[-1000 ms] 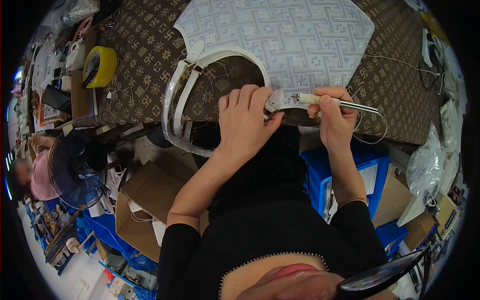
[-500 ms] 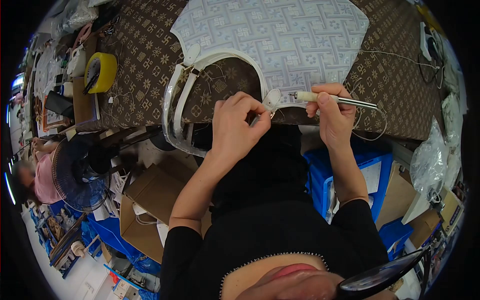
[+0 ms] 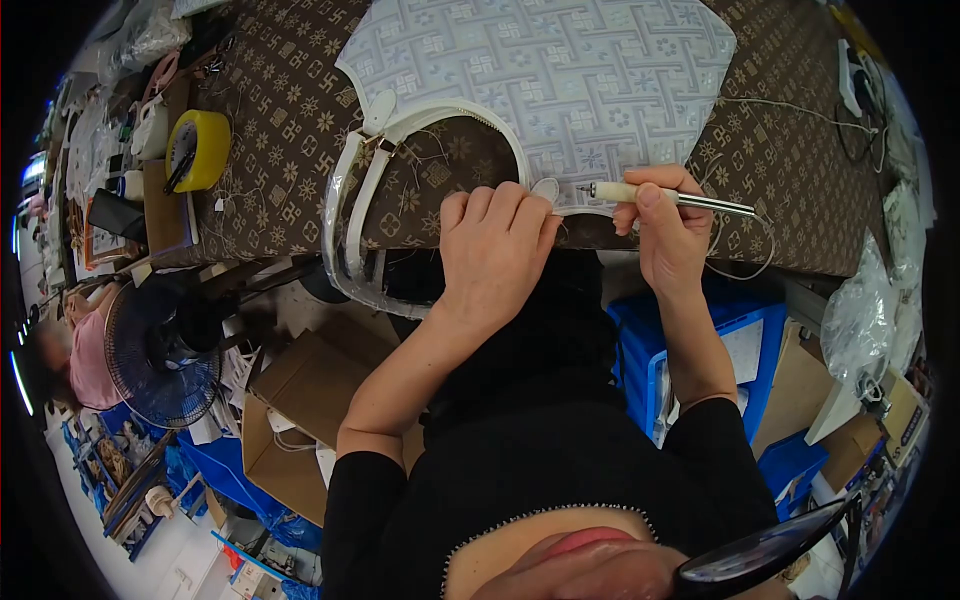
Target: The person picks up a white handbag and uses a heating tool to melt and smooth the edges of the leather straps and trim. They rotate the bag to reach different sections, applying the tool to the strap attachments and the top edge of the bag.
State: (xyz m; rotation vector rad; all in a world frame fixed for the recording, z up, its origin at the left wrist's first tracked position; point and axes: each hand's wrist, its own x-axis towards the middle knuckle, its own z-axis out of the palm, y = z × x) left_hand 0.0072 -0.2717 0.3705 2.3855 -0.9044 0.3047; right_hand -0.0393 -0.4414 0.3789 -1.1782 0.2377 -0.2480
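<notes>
A pale blue-white patterned bag [image 3: 590, 90] lies on the brown table cover, with a zipper along its curved, white-edged opening. White straps [image 3: 337, 215], partly wrapped in clear film, hang over the table's front edge. My left hand [image 3: 495, 250] is closed around the strap end near a white tab [image 3: 546, 189]; its fingertips and what they press are hidden. In my right hand [image 3: 668, 225] I grip a pen-like tool [image 3: 640, 194] with a cream handle and a shiny metal shaft. Its thin tip points left, beside the tab, above the bag's edge.
A yellow tape roll [image 3: 203, 150] stands at the left of the table. Below are a black fan [image 3: 165, 350], an open cardboard box [image 3: 290, 400] and a blue crate [image 3: 690, 350]. A thin cord [image 3: 800, 112] crosses the right side. A person in pink [image 3: 92, 355] sits far left.
My left hand has rolled over, from a pinch at the tab to knuckles facing up over the strap end. The bag and straps have shifted slightly left. My right hand stays put.
</notes>
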